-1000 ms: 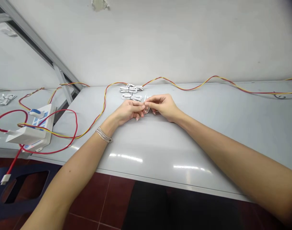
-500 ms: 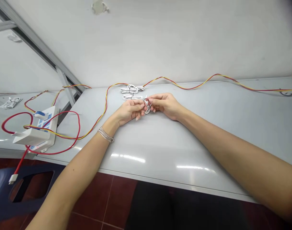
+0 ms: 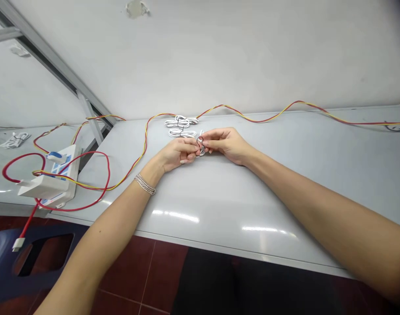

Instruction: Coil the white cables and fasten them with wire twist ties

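Between my two hands is a small white cable bundle (image 3: 202, 150), with a thin dark tie (image 3: 200, 138) looped above it. My left hand (image 3: 180, 153) pinches the tie from the left, its fingers curled. From the right, my right hand (image 3: 224, 143) pinches the tie with thumb and forefinger. My fingers hide part of the bundle. Just behind my left hand lie coiled white cables (image 3: 182, 133), each bound in the middle with a dark tie, and more coils (image 3: 181, 121) rest against the wall side.
A white power strip (image 3: 64, 175) with a plugged-in adapter and a red cable (image 3: 108, 175) lies at left. A red and yellow twisted wire (image 3: 262, 121) runs along the wall. A blue stool (image 3: 3, 267) stands below the grey table's (image 3: 219, 210) front edge.
My fingers have shifted slightly on the dark tie, and its loop has changed shape between them. The left fingers have curled in a little. The other things stay where they were.
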{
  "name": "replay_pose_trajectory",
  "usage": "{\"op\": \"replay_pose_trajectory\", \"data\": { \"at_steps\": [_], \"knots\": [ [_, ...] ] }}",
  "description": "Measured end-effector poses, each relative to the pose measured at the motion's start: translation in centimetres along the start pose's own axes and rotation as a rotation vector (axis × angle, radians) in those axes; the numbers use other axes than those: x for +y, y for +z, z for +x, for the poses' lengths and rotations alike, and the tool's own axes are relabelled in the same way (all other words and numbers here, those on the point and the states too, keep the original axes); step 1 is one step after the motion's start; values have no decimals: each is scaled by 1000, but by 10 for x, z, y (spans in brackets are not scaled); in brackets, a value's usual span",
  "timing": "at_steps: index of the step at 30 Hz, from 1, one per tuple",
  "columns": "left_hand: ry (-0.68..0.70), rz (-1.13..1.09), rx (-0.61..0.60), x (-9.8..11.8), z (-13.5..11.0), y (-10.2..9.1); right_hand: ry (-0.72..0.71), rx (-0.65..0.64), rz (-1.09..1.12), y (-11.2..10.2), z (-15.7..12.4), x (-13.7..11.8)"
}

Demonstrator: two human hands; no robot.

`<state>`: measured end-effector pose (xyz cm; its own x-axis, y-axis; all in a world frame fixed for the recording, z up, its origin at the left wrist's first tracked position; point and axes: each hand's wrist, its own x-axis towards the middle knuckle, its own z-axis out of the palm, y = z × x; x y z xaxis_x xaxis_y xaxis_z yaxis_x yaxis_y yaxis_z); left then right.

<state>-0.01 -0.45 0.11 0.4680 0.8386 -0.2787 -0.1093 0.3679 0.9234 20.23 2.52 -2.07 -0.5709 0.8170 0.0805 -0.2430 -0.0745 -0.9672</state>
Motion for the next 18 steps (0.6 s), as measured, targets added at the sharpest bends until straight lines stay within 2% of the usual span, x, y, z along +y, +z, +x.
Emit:
{"op": "replay_pose_trajectory", "data": {
  "at_steps": [8, 18],
  "knots": [
    [32, 10, 12, -1, 2, 1, -13, -14, -11, 1, 0, 0],
    [56, 35, 32, -3, 1, 1, 36, 15, -74, 5, 1, -4]
  ]
}}
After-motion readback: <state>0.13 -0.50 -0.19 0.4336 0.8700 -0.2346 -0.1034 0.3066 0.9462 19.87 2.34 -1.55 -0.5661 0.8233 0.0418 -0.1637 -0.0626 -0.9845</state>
